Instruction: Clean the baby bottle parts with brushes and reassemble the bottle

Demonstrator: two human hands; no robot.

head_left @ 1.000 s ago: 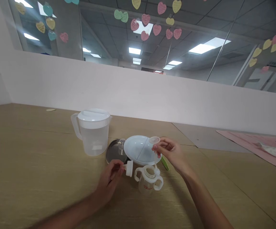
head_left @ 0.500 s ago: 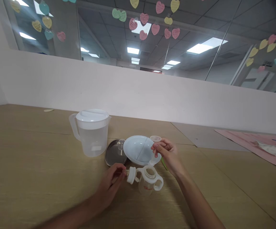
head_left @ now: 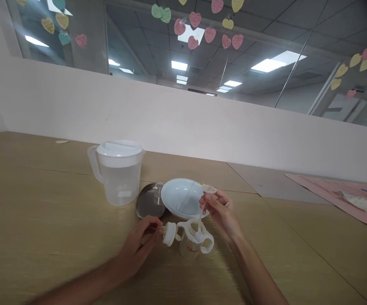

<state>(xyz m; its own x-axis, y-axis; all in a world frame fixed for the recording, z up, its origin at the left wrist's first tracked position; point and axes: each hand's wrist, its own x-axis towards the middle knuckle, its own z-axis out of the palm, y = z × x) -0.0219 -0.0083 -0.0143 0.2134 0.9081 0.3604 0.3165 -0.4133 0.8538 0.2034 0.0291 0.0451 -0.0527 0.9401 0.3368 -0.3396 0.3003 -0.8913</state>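
left hand (head_left: 138,248) – fingers pinch cap (head_left: 169,234) | right hand (head_left: 219,209) – fingers pinch straw (head_left: 201,212)

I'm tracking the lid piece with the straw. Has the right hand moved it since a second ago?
Yes. The right hand has lowered the straw piece relative to the cup; its weighted end now sits inside the cup opening.

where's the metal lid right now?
Head view, centre: the metal lid lies flat on the wooden table, between the water pitcher and the white divided plate.
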